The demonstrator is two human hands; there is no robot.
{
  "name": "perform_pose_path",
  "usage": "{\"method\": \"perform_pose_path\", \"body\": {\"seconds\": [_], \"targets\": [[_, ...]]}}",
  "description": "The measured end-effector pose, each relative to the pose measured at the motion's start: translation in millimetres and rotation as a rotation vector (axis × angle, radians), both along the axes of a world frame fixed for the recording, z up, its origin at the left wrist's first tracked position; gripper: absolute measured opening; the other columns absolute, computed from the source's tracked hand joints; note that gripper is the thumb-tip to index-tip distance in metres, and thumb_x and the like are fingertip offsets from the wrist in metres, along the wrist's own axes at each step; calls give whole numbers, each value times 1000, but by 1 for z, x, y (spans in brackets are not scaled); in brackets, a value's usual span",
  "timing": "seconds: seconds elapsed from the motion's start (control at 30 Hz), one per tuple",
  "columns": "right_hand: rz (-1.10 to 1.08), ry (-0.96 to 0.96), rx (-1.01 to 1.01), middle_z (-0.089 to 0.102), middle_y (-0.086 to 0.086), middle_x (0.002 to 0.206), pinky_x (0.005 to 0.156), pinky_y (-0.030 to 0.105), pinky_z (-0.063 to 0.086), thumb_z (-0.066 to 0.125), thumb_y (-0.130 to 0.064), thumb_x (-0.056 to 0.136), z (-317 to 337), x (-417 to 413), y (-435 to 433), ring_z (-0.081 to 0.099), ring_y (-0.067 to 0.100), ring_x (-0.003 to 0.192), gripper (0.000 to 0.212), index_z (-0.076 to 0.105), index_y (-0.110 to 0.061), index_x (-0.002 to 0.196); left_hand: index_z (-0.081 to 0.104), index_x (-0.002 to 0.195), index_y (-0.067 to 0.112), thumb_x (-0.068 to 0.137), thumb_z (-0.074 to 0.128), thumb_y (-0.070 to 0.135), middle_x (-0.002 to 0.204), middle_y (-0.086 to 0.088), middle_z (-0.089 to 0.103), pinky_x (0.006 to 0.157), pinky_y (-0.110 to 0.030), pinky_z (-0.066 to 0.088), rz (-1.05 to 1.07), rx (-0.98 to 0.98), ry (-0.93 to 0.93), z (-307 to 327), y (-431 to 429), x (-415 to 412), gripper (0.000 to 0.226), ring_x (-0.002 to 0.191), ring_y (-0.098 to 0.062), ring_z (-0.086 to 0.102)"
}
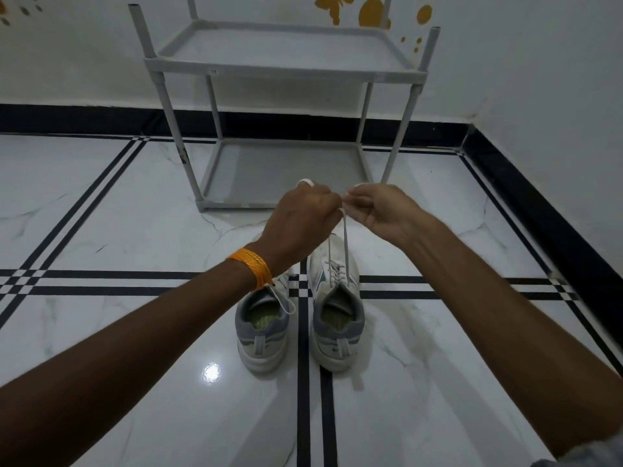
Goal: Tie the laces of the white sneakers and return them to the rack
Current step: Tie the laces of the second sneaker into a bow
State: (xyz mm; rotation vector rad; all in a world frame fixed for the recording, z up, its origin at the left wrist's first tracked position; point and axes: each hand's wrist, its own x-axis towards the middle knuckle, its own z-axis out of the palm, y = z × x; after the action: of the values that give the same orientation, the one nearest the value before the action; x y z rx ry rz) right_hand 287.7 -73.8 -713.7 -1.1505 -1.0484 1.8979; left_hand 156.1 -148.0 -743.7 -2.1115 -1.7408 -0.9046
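Two white sneakers with grey heels stand side by side on the floor, heels toward me: the left sneaker (261,328) and the right sneaker (337,298). Both laces (344,244) of the right sneaker rise taut from its eyelets to my hands. My left hand (301,219) pinches one lace, with a white loop showing above its knuckles. My right hand (381,210) pinches the other lace end, touching the left hand's fingertips. A loose lace loop hangs over the left sneaker's opening. My left forearm hides that sneaker's front. The grey two-shelf rack (283,67) stands beyond, with nothing on either shelf.
The floor is glossy white marble tile with black stripe lines crossing under the sneakers. A white wall with a black skirting runs behind the rack and along the right side. An orange thread band circles my left wrist.
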Motion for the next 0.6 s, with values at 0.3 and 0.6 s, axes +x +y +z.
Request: {"method": "perform_pose_path", "body": {"seconds": [0.3,0.6], "targets": [[-82,-481,704,71,5,89,75,33,61,67,-25,86,-11,15,-37,71,19,85,8,65,-20,92,65,72,13,87,58,20,52,7,48,51,-21,31,-31,-775,-1253,22,7,5,18,50,-7,39],[70,-469,645,73,6,72,54,22,48,70,-17,87,-17,31,-37,63,11,58,12,71,-6,92,72,94,3,93,59,31,64,6,50,58,-20,38,-67,-639,-1178,9,5,-1,30,61,-8,45]]}}
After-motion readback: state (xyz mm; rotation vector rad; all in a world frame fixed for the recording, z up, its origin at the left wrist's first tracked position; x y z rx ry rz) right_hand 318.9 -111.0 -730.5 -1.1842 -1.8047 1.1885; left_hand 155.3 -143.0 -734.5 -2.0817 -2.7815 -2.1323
